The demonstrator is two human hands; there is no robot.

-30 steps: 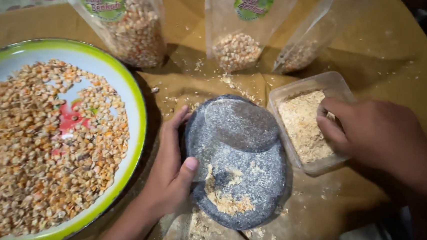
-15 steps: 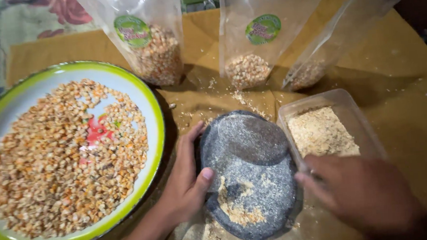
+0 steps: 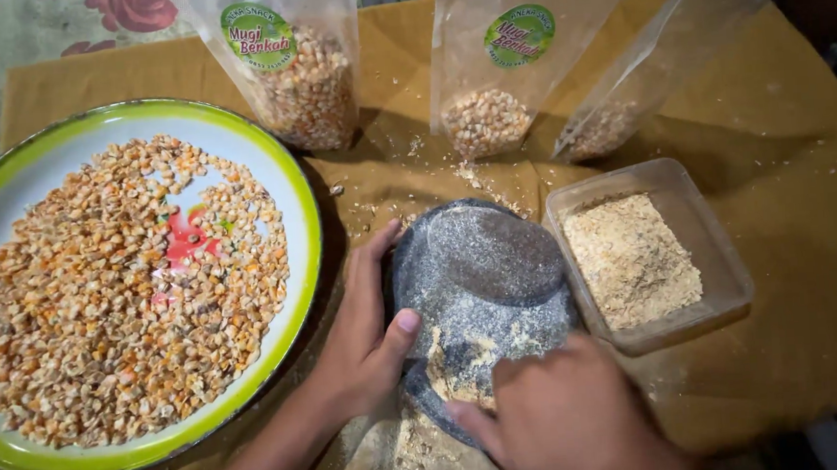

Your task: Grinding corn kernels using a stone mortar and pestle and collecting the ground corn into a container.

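A wide white enamel tray with a green rim lies at the left, spread with orange-yellow kernels in one loose layer. Three clear plastic pouches stand behind, each holding kernels at the bottom. The grey speckled stone mortar sits tilted at the centre, so crumbs gather low; the left hand cups its rim, steadying it, fingers spread. The right hand, fingers together, presses into the crumbs. Just beside it, a clear rectangular plastic tub holds pale ground meal.
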